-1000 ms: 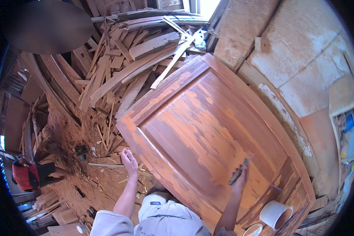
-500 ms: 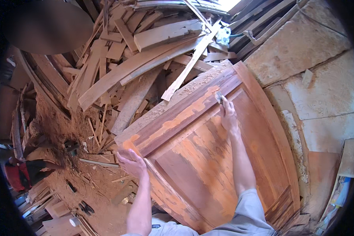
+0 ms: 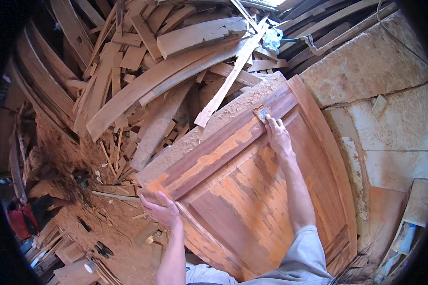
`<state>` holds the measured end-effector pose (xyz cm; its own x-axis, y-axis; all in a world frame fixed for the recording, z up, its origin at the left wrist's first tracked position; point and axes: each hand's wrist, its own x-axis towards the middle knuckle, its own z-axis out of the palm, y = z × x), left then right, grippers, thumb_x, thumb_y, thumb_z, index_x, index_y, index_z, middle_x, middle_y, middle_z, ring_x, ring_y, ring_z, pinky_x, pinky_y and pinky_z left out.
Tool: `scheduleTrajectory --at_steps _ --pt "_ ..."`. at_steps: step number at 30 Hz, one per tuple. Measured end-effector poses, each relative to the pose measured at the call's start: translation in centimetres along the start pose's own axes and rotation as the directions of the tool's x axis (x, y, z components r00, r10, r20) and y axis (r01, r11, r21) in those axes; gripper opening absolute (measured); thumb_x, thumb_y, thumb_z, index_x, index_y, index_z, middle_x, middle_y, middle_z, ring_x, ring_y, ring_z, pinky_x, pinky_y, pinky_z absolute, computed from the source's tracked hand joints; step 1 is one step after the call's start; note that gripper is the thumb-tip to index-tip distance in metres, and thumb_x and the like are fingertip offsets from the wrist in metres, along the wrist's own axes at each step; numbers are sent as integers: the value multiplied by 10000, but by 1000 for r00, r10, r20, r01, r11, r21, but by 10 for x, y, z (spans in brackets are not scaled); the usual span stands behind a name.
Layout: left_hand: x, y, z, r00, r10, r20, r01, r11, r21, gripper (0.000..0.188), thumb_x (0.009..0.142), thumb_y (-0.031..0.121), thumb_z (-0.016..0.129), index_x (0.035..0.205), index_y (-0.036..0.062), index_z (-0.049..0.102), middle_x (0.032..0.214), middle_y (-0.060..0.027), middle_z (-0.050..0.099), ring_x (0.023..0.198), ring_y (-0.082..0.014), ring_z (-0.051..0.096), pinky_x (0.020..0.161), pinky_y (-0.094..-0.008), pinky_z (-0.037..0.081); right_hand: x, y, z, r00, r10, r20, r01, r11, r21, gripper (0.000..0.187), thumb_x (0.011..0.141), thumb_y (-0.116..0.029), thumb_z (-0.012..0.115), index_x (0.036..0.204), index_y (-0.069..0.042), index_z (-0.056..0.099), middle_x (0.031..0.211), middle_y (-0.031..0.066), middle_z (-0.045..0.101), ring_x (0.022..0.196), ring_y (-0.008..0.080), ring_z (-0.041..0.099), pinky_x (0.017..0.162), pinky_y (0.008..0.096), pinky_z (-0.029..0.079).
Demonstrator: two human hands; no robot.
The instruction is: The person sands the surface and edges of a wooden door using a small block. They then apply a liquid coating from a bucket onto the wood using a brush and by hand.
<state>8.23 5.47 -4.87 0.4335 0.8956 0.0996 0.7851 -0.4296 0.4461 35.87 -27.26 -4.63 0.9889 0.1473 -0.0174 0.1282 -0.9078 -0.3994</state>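
Observation:
A large wooden panel (image 3: 314,156) with a curved edge and raised inner sections leans before me, patched with orange putty (image 3: 223,149). My right hand (image 3: 279,136) pinches a small putty knife (image 3: 261,114) near the panel's upper right corner. Orange-brown paste lines the far edge of its flat blade, which is on or just over the dark top rail (image 3: 233,137). At the panel's left corner, my left hand (image 3: 160,209) rests against the edge with its fingers stretched out and thumb apart.
Scrap boards (image 3: 202,38) lie heaped beyond the panel, with a pale strip (image 3: 230,78) reaching its dusty top edge. Stone slabs (image 3: 390,118) are on the right. Sawdust (image 3: 123,228) covers the ground at left, where a person in red (image 3: 21,221) is partly visible.
The putty knife has turned, its blade now showing flat with paste along its edge. The orange putty at the rail's upper right end has been scraped away. My left hand stays at the corner.

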Motion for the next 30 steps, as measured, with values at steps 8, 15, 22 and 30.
scheduleTrajectory --at_steps 8,15,22,30 --pt "3 1 2 1000 9 -28 -8 999 34 747 976 527 491 1430 -55 375 1419 -280 449 1308 -423 456 1071 -514 375 5 -10 -108 982 9 188 23 985 -169 304 975 -242 577 1262 -156 629 1136 131 641 1024 352 646 906 451 509" --pt "3 2 3 1000 -3 -31 4 1000 15 749 976 535 484 1417 -63 389 1404 -281 462 1290 -427 471 1054 -520 384 61 -29 -76 898 -260 356 361 896 -257 354 971 -252 589 1321 -202 600 1050 142 615 975 348 650 834 458 517" --pt "1 -3 6 999 37 -39 -36 999 20 719 987 505 483 1425 -56 385 1413 -288 461 1298 -431 466 1074 -497 381 76 -4 -85 873 -237 427 370 891 -261 293 943 -265 599 1217 -186 668 1130 129 688 989 333 674 876 435 547" --pt "3 3 -2 1000 4 -15 -3 997 80 719 982 500 495 1431 -51 382 1414 -281 464 1304 -422 466 1071 -498 385 27 4 -70 978 -8 210 -9 997 80 306 974 -165 602 1272 -105 631 1138 223 661 1065 369 641 876 442 515"
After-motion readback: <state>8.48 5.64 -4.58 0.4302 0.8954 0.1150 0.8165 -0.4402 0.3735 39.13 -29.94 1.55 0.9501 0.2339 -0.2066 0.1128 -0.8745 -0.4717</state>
